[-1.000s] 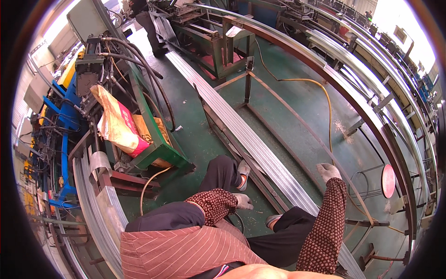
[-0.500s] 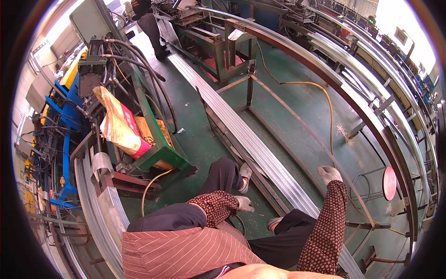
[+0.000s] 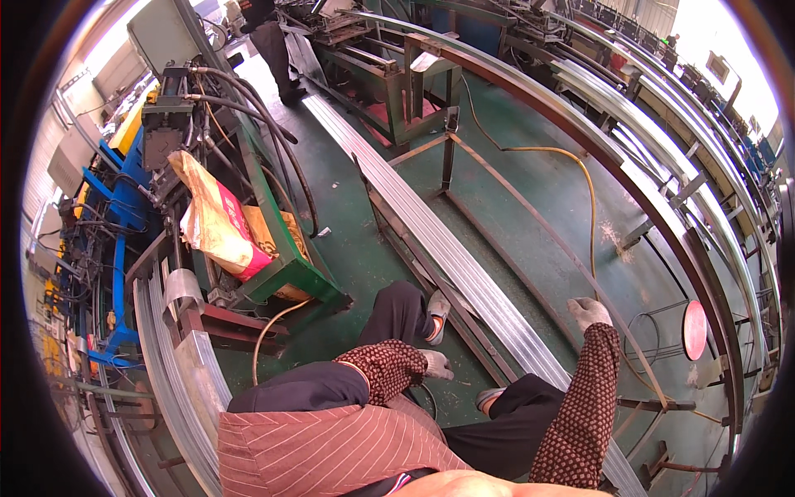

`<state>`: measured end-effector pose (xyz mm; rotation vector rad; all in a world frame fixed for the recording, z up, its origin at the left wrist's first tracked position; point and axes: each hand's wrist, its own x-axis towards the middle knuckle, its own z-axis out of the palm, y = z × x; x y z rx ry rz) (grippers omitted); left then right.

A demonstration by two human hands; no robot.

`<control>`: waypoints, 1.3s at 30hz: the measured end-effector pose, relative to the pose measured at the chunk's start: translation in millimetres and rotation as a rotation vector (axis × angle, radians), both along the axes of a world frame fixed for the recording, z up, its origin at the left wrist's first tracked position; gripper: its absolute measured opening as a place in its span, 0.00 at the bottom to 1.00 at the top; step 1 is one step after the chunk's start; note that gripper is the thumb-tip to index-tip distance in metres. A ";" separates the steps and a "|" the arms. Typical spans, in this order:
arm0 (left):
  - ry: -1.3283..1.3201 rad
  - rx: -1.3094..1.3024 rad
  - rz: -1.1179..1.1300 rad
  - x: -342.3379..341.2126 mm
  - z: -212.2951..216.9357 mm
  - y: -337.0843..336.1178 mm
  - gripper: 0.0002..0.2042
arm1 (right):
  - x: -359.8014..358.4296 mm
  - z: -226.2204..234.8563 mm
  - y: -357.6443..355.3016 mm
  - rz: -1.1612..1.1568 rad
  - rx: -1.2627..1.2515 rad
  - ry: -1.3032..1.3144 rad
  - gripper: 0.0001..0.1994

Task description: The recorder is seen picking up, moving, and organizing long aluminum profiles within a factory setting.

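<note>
Galvanised metal strips (image 3: 464,265) lie unmoved; gloved right hand (image 3: 590,313) still reaches above them, left hand (image 3: 435,364) stays beside them, both empty.

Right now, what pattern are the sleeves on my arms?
Dark red with small pale dots, on both sleeves, clearest in the head view.

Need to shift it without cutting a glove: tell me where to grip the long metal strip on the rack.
Grip the long metal strip by its long side edges near the right hand, coming from above: it lies flat on the rack, too long for one-handed lifting mid-span.
</note>
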<state>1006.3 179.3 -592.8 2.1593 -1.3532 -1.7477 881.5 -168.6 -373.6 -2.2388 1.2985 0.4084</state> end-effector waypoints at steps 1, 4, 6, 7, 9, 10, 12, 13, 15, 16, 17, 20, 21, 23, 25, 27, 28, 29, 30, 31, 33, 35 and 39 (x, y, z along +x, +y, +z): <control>0.009 0.010 -0.004 0.4 0.7 0.1 0.29 | 0.5 -0.5 0.6 0.003 0.001 -0.001 0.25; 0.054 0.043 0.034 0.1 4.2 1.6 0.29 | 1.9 2.2 5.7 -0.021 -0.003 0.001 0.24; 0.053 0.031 0.053 -1.5 5.2 3.6 0.29 | 1.6 5.7 9.0 -0.016 -0.005 0.003 0.24; 0.053 0.019 0.069 -2.4 4.7 4.3 0.29 | 0.6 5.6 9.2 -0.018 -0.005 0.005 0.24; 0.052 0.004 0.050 -2.6 1.4 4.7 0.29 | -4.3 2.3 8.7 -0.011 -0.024 -0.003 0.25; 0.052 -0.014 0.018 -4.2 1.3 0.8 0.29 | -10.0 -3.3 3.3 0.001 -0.044 0.002 0.25; 0.057 -0.104 0.003 -0.6 -7.2 3.3 0.28 | -10.5 -7.8 -3.3 0.069 -0.057 -0.031 0.26; 0.032 -0.090 -0.021 0.8 -7.4 -0.5 0.28 | -12.7 -15.2 -9.4 0.100 -0.085 -0.035 0.26; 0.005 -0.065 0.043 3.8 -11.4 5.6 0.28 | 0.9 -5.2 -3.0 0.125 -0.071 0.002 0.26; 0.036 -0.066 0.073 7.4 -15.0 9.4 0.28 | 7.4 -0.2 -2.8 0.116 -0.019 0.016 0.26; 0.072 -0.016 0.033 11.4 -13.4 5.3 0.28 | 11.2 1.1 -0.4 0.076 -0.001 0.032 0.28; 0.127 -0.093 0.047 11.4 -14.4 3.3 0.28 | 7.9 11.7 2.4 0.012 0.060 0.051 0.27; 0.104 -0.070 0.033 9.3 -9.9 0.0 0.27 | 2.7 12.3 2.4 0.027 0.051 0.017 0.28; 0.085 -0.047 0.046 11.0 -14.9 0.6 0.27 | -0.5 6.3 -1.0 0.012 0.080 -0.009 0.28; 0.074 -0.045 0.067 11.1 -23.8 8.3 0.27 | 5.2 11.9 6.6 -0.005 0.090 0.012 0.30; 0.048 -0.059 0.053 8.1 -18.3 5.5 0.27 | 1.3 3.3 1.8 -0.022 0.097 0.029 0.29; 0.043 -0.055 0.063 6.2 -13.4 3.7 0.27 | -0.7 7.2 4.3 -0.021 0.099 0.030 0.29; 0.076 0.000 0.081 4.4 -9.0 0.7 0.27 | -3.3 11.3 6.0 -0.016 0.103 0.031 0.29; 0.079 -0.004 0.087 3.0 -9.9 -0.5 0.27 | -5.9 13.1 5.4 -0.020 0.108 0.037 0.29; 0.081 -0.008 0.097 2.3 -10.8 -0.7 0.27 | -7.8 16.1 5.0 -0.022 0.113 0.042 0.28; 0.077 -0.020 0.087 2.1 -10.6 -0.8 0.26 | -8.2 15.9 4.4 -0.028 0.110 0.047 0.28; 0.110 -0.013 0.093 3.4 -8.6 -1.5 0.26 | -7.4 15.3 6.0 -0.043 0.108 0.053 0.29; 0.087 -0.008 0.086 8.7 -18.3 2.0 0.26 | -0.7 7.1 3.8 -0.006 0.113 0.028 0.29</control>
